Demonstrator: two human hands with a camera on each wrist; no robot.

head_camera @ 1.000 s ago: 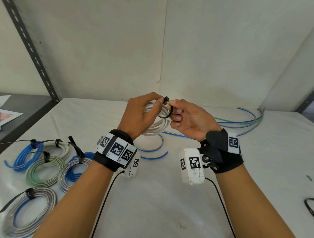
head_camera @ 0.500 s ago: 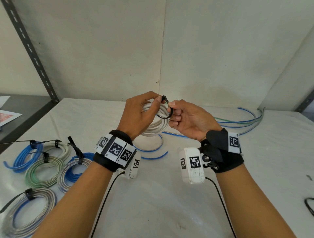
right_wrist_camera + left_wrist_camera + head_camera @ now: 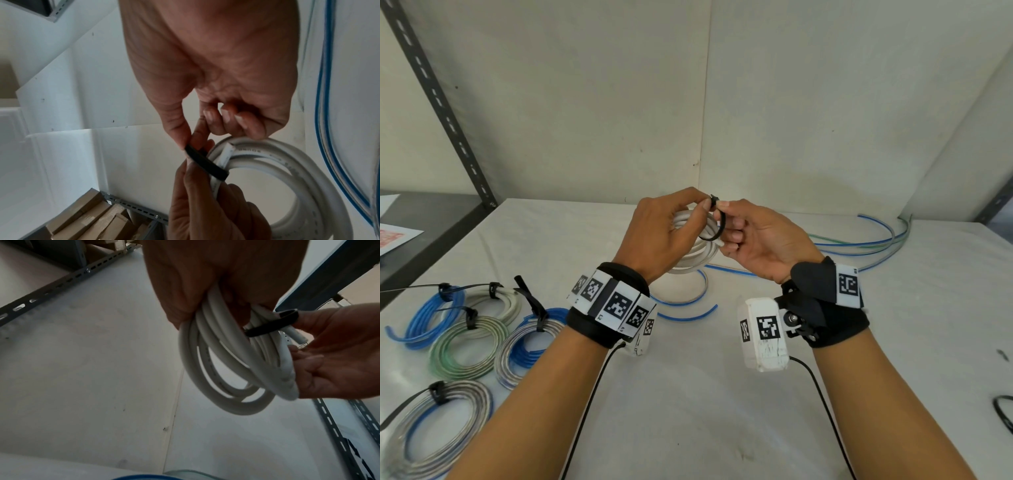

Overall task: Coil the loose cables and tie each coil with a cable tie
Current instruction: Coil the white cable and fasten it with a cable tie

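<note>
You're mid-tie: left hand (image 3: pixel 664 233) grips the white coil (image 3: pixel 222 363) and pinches the tie (image 3: pixel 717 226) head, right hand (image 3: pixel 753 240) pinches its tail, btwn both hands. Next: thread tail, pull snug.

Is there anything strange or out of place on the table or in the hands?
Nothing stands out. The black cable tie loops loosely around the white coil, not yet tightened. Loose blue cables remain uncoiled at the back.

No text can be read; the printing along the white cable (image 3: pixel 267 155) is too blurred.
</note>
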